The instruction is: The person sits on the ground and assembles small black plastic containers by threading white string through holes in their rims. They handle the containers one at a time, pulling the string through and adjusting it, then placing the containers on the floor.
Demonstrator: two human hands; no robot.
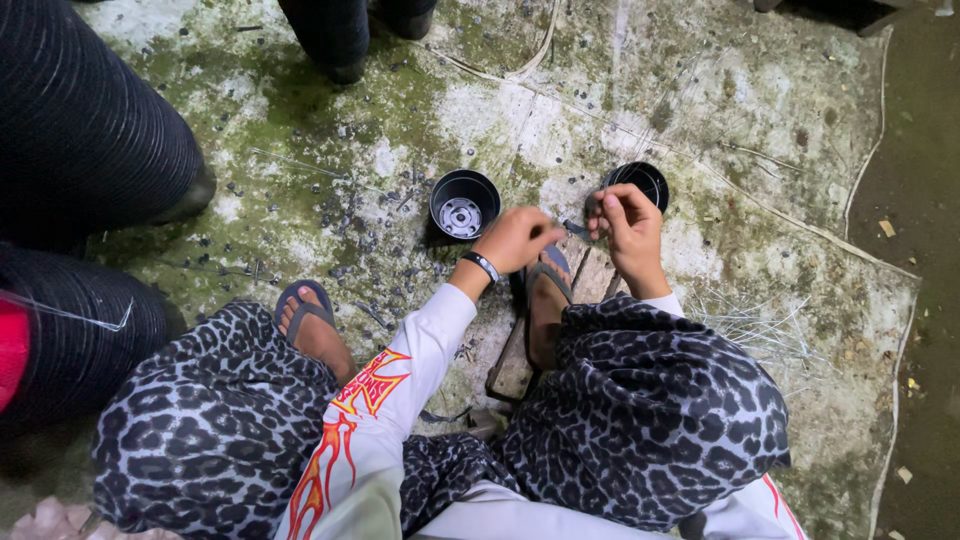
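Two hands, mine, raised over my sandalled foot point(547, 300). Left hand point(515, 238): fingers curled shut, contents not visible. Right hand point(625, 222): fingertips pinched on a small dark piece point(577, 229). Two black cups: one point(464, 204) left, one point(637, 182) behind my right hand.

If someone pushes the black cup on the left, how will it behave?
The black cup looks small and thin-walled, so probably light and easy to slide. It stands upright on rough, gritty floor, so a low push may snag and tip it. Once on its side, its round shape would likely roll.
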